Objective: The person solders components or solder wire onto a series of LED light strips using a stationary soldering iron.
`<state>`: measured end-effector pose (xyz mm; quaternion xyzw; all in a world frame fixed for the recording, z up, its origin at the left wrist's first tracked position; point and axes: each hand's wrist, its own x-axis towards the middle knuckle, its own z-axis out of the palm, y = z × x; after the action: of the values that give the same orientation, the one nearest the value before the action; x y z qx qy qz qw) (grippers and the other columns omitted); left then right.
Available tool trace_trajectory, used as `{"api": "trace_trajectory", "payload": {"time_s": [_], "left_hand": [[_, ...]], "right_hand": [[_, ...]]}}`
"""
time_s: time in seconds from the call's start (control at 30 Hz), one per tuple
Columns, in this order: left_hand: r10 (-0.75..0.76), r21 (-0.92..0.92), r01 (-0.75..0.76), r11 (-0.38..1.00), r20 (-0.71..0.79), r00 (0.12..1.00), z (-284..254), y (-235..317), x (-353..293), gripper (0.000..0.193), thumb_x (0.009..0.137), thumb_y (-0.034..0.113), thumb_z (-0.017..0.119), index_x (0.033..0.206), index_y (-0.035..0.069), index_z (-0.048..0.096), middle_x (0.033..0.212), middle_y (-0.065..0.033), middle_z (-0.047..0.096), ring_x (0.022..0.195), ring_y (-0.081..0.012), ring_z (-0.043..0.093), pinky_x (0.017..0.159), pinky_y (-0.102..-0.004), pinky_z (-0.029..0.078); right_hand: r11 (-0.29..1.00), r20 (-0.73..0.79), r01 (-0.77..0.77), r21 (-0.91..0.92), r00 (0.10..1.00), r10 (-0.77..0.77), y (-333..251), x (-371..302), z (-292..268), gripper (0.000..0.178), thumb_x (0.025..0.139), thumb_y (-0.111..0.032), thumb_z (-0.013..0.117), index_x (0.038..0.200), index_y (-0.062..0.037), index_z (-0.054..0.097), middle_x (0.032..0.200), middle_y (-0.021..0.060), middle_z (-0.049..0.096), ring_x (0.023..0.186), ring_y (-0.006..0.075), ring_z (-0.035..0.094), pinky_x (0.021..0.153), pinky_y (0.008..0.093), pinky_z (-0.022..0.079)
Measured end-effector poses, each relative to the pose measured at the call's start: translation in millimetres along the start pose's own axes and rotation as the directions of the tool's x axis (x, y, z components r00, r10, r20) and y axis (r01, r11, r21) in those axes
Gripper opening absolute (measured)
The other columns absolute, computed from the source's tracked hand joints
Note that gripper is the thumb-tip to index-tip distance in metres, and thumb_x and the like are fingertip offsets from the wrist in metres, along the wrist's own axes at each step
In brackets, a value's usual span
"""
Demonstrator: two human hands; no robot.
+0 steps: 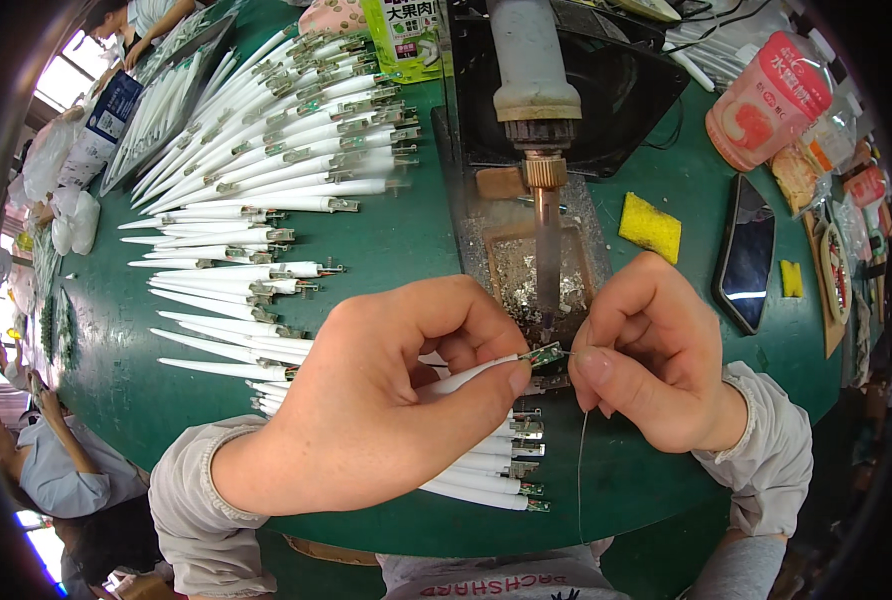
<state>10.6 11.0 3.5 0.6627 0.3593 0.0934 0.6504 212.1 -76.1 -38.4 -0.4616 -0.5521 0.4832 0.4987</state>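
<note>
Iron [548, 240] pointing down, its tip just beside the board [544, 356] ending a white stick [466, 379]. Left hand [391, 390] grips the stick, thumb against fingers; right hand [656, 350] pinches wire [580, 470] near the board.

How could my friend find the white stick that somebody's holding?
On the green table, look for the soldering iron pointing down. Near its tip, the left hand pinches a white stick with a small green circuit board on its end. The other sticks lie down; only this one is held.
</note>
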Motion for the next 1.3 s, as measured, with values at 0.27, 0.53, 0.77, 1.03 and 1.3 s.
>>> {"api": "trace_trajectory", "payload": {"time_s": [0.27,0.53,0.77,1.03,1.3], "left_hand": [[0.071,0.087,-0.070,0.994,-0.015,0.997,5,-5,-5,0.012,0.082,0.000,0.065,0.093,-0.004,0.059,0.091,-0.0078,0.061,0.079,-0.0087,0.056,0.070,-0.0219,0.045],[0.617,0.656,-0.567,0.498,0.191,0.763,15,-29,-4,0.022,0.066,0.002,0.073,0.085,0.003,0.063,0.082,-0.0098,0.060,0.070,-0.0272,0.056,0.063,-0.0354,0.044],[0.561,0.716,-0.469,0.518,0.130,0.818,-3,-12,-12,0.025,0.063,0.007,0.075,0.085,0.005,0.063,0.084,-0.0084,0.058,0.075,-0.0259,0.054,0.063,-0.0360,0.043],[0.415,0.985,0.117,-0.128,-0.054,0.908,-66,-27,3,0.015,0.068,0.004,0.070,0.080,0.006,0.061,0.083,-0.0059,0.057,0.085,-0.0261,0.054,0.074,-0.0363,0.044],[0.523,0.958,-0.228,0.175,0.105,0.846,-53,-19,12,0.021,0.070,-0.001,0.067,0.087,0.005,0.056,0.081,-0.0091,0.056,0.079,-0.0292,0.054,0.072,-0.0388,0.043]], "right_hand": [[1.000,0.037,-0.022,0.006,0.999,0.021,1,2,-3,0.016,0.092,-0.008,0.055,0.095,-0.0013,0.041,0.068,0.0043,0.053,0.053,0.0062,0.051,0.046,0.0191,0.036],[1.000,-0.001,-0.020,0.021,1.000,0.020,6,0,-1,0.013,0.092,-0.007,0.057,0.095,-0.0023,0.045,0.067,-0.0003,0.053,0.053,0.0032,0.051,0.046,0.0185,0.034],[1.000,0.003,-0.009,0.017,1.000,0.009,7,-1,0,0.012,0.092,-0.007,0.057,0.093,-0.0028,0.045,0.063,0.0000,0.053,0.052,0.0029,0.050,0.046,0.0186,0.033],[0.999,0.026,-0.044,-0.007,0.999,0.045,7,0,1,0.013,0.091,-0.007,0.057,0.093,-0.0038,0.045,0.062,-0.0008,0.054,0.050,0.0025,0.050,0.045,0.0185,0.031],[0.824,0.429,0.431,-0.369,0.865,-0.260,-5,-15,20,0.020,0.079,-0.020,0.068,0.083,-0.0105,0.052,0.062,0.0009,0.048,0.047,0.0155,0.050,0.042,0.0272,0.040]]}}
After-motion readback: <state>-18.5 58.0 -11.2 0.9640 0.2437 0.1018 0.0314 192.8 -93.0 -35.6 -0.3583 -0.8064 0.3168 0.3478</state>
